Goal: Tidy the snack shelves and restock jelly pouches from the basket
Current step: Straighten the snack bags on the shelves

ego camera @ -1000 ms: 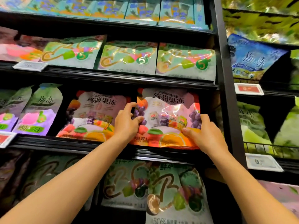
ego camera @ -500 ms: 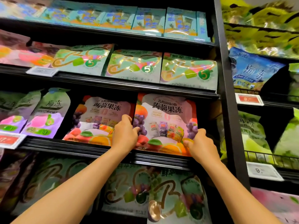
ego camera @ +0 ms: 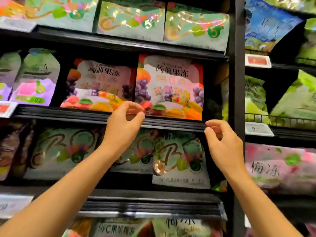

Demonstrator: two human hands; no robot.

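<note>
Left hand [ego camera: 124, 124] and right hand [ego camera: 224, 144] hovering loosely curled, pinching nothing; fruit jelly pouch [ego camera: 171, 86] sitting upright; likely soft, glossy, slippery; judging side edges the best hold.

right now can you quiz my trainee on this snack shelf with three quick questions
1. True or false: the left hand grips the right-hand red fruit-print jelly pouch.
2. Which is nearer the black shelf upright: A the left-hand red fruit-print jelly pouch, B the right-hand one?
3. Fill in: the right hand's fingers are at the black shelf ____.

Key: 1 false, it holds nothing; 2 B; 3 edge.
</note>
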